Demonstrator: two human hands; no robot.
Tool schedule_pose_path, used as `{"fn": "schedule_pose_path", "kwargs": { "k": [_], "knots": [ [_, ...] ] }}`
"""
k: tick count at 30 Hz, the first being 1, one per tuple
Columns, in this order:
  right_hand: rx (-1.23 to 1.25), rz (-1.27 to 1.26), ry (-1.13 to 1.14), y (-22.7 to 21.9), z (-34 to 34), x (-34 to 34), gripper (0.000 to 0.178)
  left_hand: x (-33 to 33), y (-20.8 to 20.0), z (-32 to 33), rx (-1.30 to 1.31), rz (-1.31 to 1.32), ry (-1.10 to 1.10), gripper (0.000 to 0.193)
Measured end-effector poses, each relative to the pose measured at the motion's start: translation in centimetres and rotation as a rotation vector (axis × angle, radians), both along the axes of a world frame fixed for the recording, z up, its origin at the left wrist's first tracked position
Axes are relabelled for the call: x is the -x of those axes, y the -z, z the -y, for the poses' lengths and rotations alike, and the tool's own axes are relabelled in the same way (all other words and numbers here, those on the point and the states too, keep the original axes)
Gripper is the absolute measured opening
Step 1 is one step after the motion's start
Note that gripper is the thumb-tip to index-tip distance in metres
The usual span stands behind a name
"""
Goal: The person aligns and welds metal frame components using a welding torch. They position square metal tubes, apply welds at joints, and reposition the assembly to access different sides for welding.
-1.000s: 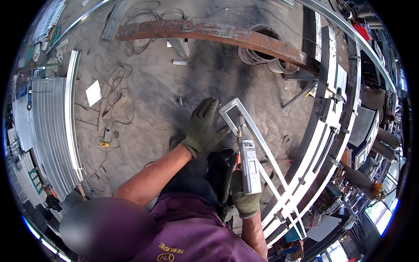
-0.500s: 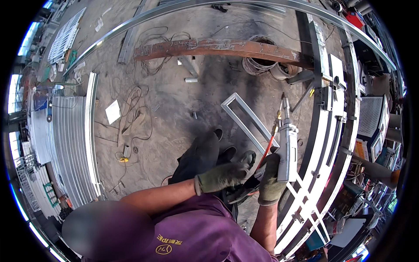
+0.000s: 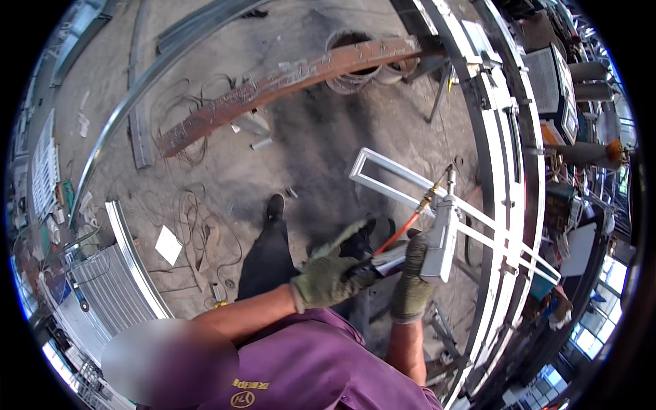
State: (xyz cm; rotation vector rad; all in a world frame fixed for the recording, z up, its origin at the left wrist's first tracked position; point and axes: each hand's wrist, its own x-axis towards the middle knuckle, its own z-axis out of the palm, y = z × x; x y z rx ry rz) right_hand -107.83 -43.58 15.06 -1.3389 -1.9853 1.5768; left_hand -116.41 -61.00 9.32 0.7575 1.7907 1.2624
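My right hand (image 3: 412, 283), in a green work glove, is closed around a grey welding gun (image 3: 441, 239) with its narrow metal nozzle pointing forward. A brass fitting sits beside the nozzle, and an orange hose (image 3: 398, 234) runs from it back toward my left hand. My left hand (image 3: 326, 281), also gloved, is closed around a dark part at the hose's lower end; its kind is unclear. Beyond the gun lies a long, narrow rectangular metal frame (image 3: 391, 167). It reaches across pale rails (image 3: 493, 178) on the right.
A rusty beam (image 3: 287, 76) crosses ahead, with buckets (image 3: 348, 82) by it. Loose cables (image 3: 198, 232) and a white sheet (image 3: 169, 246) lie on the floor at left. Corrugated metal panels (image 3: 116, 287) are stacked there. A cabinet (image 3: 550, 89) stands beyond the rails.
The view has turned and shifted to the right. My left hand's fingers have moved from near the gun's underside to around the dark part. The welding gun stays in my right hand.
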Motion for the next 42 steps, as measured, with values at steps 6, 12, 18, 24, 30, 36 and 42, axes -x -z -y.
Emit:
{"fn": "schedule_pose_path", "kwargs": {
  "k": [6, 12, 18, 24, 30, 36, 42],
  "knots": [
    [0.009, 0.029, -0.075, 0.3, 10.2, 3.9, 0.029, 6.0, -2.9, 11.4, 0.212, 0.151, 0.112, 0.038],
    [0.043, 0.054, -0.109, 1.0, 15.4, 4.7, 0.028, 8.6, -4.5, 15.4, 0.318, 0.219, 0.092, 0.042],
    [0.165, 0.065, -0.009, 1.6, 16.9, 5.9, 0.029, 9.5, -3.3, 16.9, 0.336, 0.129, 0.122, 0.046],
    [0.204, 0.066, 0.04, 1.6, 16.7, 7.3, 0.028, 11.0, -3.0, 16.4, 0.314, 0.095, 0.151, 0.047],
    [0.153, 0.064, 0.054, 1.7, 17.1, 8.2, 0.026, 11.8, -2.9, 16.7, 0.336, 0.133, 0.144, 0.047],
    [0.172, 0.066, 0.095, 1.6, 17.4, 9.1, 0.022, 12.7, -3.0, 16.8, 0.354, 0.122, 0.17, 0.046],
    [0.217, 0.127, 0.073, 1.4, 17.5, 9.1, 0.029, 13.4, -2.8, 16.6, 0.294, 0.158, 0.156, 0.045]
  ]
}}
